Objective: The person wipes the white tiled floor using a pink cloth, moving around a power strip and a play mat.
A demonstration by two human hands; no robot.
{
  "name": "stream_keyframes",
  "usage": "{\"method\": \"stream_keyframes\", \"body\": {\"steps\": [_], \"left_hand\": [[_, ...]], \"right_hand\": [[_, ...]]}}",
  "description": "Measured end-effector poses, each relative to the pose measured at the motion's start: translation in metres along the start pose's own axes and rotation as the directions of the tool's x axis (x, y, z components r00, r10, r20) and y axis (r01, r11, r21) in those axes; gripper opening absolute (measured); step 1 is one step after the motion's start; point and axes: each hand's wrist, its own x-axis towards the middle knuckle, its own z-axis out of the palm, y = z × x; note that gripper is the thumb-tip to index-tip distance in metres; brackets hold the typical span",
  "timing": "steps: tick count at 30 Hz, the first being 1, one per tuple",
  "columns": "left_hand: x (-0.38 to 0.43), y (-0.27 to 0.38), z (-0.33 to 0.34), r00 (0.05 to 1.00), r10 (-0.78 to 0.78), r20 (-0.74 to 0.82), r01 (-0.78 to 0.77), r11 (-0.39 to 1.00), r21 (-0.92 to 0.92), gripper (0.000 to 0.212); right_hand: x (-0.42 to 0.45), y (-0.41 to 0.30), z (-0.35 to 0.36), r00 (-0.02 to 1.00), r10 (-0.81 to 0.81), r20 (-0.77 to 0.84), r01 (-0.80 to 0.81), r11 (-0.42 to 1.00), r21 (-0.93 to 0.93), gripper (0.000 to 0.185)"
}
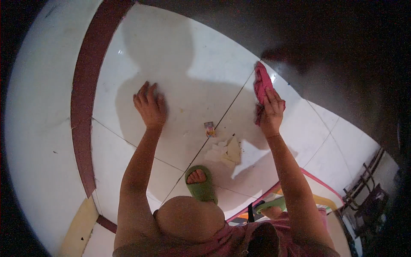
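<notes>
On the right, my right hand (272,110) presses a crumpled red-pink cloth (264,80) against the white tiled floor (179,141), at the edge of a dark area. My left hand (150,106) is at the centre left over the tiles, fingers spread, holding nothing. Between the hands lies a small printed packet or card (209,129) beside a dark tile joint. Just below it are crumpled pieces of pale paper or wrapper (224,152) with small dark crumbs around them.
My foot in a green slide sandal (202,184) stands below the paper. A second green sandal (273,205) is over a colourful mat with a pink edge. A dark red baseboard strip (84,106) borders the white wall at left. A dark rack (362,186) stands at lower right.
</notes>
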Motion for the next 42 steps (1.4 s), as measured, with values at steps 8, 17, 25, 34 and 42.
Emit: {"method": "stream_keyframes", "body": {"steps": [8, 17, 25, 34, 42], "left_hand": [[-0.010, -0.012, 0.009, 0.997, -0.006, 0.073, 0.006, 1.000, -0.009, 0.033], [-0.009, -0.010, 0.008, 0.994, -0.015, 0.113, 0.010, 0.999, 0.046, 0.037], [-0.004, -0.006, 0.000, 1.000, -0.008, -0.007, 0.008, 0.993, -0.118, 0.042], [-0.028, 0.092, -0.073, 0.946, -0.312, 0.085, 0.313, 0.815, -0.487, 0.048], [-0.055, 0.145, -0.271, 0.609, -0.075, 0.790, 0.765, 0.322, -0.559, 0.034]], "right_hand": [[0.017, -0.015, -0.009, 0.977, 0.157, 0.144, -0.154, 0.988, -0.030, 0.056], [0.032, -0.047, -0.007, 0.955, 0.256, 0.148, -0.241, 0.964, -0.111, 0.044], [0.057, -0.017, 0.020, 0.997, -0.048, 0.063, 0.057, 0.989, -0.137, 0.048], [0.060, -0.005, 0.018, 0.972, -0.115, 0.204, 0.146, 0.979, -0.144, 0.055], [0.061, 0.023, 0.015, 0.943, -0.132, 0.307, 0.140, 0.990, -0.004, 0.058]]}}
